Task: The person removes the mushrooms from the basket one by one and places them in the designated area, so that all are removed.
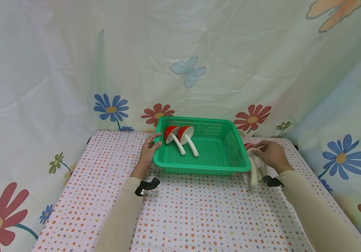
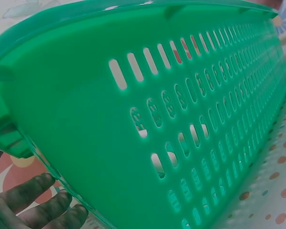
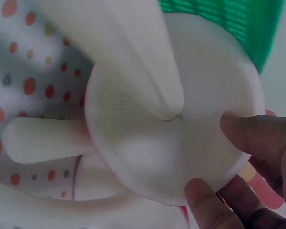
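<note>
Spotted surface under green basket | right hand pinching mushroom by its cap, right of basket; left hand, fingers relaxed at basket's left rim | long stem might snag basket, twisting loose!

Glossy Plastic, Matt Cloth

The basket is smooth, glossy plastic. At its left, mushrooms show shiny caps and smooth, matt stems. The tablecloth looks like matt cloth, the creased far curtain faintly glossy.

Soft diffuse light, faint shadows on tablecloth, greyish dimmer wrist views, nearest mushroom stem blurred
</note>
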The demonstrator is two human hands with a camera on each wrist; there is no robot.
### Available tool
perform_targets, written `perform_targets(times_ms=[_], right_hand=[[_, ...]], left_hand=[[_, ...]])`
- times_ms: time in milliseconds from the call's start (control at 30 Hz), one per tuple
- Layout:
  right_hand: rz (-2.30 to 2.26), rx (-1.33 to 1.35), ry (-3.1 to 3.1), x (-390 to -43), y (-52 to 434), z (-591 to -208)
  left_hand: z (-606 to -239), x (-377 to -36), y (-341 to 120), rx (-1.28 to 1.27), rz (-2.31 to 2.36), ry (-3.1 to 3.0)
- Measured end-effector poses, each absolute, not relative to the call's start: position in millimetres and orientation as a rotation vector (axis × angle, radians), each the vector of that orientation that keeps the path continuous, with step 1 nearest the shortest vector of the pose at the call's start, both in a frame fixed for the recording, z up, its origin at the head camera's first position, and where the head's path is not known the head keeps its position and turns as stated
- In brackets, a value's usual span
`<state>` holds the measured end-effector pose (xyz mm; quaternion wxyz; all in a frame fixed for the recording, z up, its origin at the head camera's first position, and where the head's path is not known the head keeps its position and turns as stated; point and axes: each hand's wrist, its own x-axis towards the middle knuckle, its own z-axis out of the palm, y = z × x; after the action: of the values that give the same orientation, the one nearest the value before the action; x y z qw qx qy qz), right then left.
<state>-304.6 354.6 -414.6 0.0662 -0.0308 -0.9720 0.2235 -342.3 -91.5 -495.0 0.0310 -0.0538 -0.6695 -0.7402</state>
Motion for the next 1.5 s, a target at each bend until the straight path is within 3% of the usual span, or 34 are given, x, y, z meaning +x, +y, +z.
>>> perform_targets(times_ms=[500,967,1500], right_hand=[[0.616,-0.037,-2.970,-300.3,343.3,-423.0],[0.646,0.105,-3.003,-288.6,346.9,-365.6],[0.833,0.327,-2.954,-310.2,279.3,-326.9]], left_hand=[[-492.1,-339.5,-92.8,-0.165,-2.284,-2.059],[-490.2,-339.4,-91.3,-0.142,-2.264,-2.085],[-493.2,-339.5,-90.2,-0.161,-2.262,-2.071]])
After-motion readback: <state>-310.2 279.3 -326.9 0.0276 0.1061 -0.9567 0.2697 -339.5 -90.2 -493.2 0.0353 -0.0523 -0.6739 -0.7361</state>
